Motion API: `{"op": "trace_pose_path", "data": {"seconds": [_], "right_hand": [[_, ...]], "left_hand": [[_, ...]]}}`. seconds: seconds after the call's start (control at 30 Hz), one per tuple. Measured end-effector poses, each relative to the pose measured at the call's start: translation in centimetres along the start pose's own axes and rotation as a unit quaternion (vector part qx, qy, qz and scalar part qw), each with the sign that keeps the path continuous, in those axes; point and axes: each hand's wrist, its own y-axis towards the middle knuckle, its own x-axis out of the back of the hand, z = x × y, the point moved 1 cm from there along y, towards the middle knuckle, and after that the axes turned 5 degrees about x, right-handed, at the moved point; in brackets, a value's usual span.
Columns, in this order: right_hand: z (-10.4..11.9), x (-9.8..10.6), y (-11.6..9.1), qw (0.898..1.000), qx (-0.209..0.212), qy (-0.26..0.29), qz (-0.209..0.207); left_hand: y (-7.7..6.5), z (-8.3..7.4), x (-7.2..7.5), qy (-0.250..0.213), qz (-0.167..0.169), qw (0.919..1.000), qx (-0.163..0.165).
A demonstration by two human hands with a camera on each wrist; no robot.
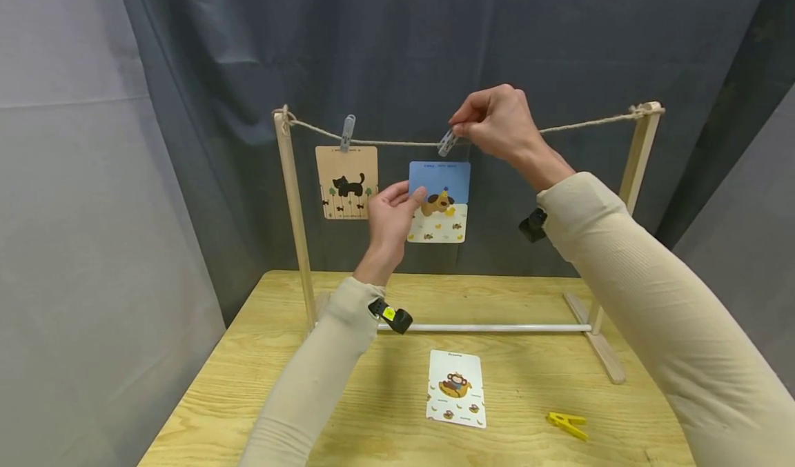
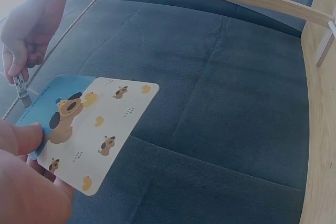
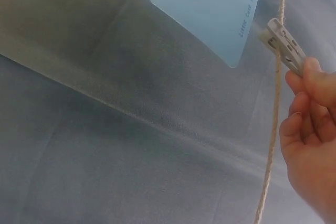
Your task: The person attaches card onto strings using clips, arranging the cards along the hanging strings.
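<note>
My left hand [image 1: 393, 222] pinches a blue and white dog card [image 1: 438, 208] by its left edge, thumb in front. The card hangs just below a twine line [image 1: 397, 143], its top edge apart from the twine. Above it, my right hand [image 1: 499, 122] pinches a grey clothespin [image 1: 446, 143] by its handle end. In the right wrist view the clothespin [image 3: 286, 45] straddles the twine [image 3: 277, 93], its jaws pointing toward the card. To the left, a tan cat card [image 1: 348, 184] hangs from the line by another grey clothespin [image 1: 348, 132].
A white monkey card [image 1: 455, 388] lies on the wooden table [image 1: 248, 384], with a yellow clothespin [image 1: 568, 425] to its right. Two wooden posts [image 1: 293, 219] carry the twine, joined low down by a white rod [image 1: 497, 328]. A dark curtain [image 1: 397, 46] hangs behind.
</note>
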Motion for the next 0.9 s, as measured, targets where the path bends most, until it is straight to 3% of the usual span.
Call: {"op": "trace_pose_path", "data": {"seconds": [0.9], "right_hand": [[0.66, -0.24, 0.02, 0.996, -0.016, -0.002, 0.085]], "left_hand": [[0.02, -0.14, 0.11, -0.029, 0.003, 0.9995, -0.015]]}}
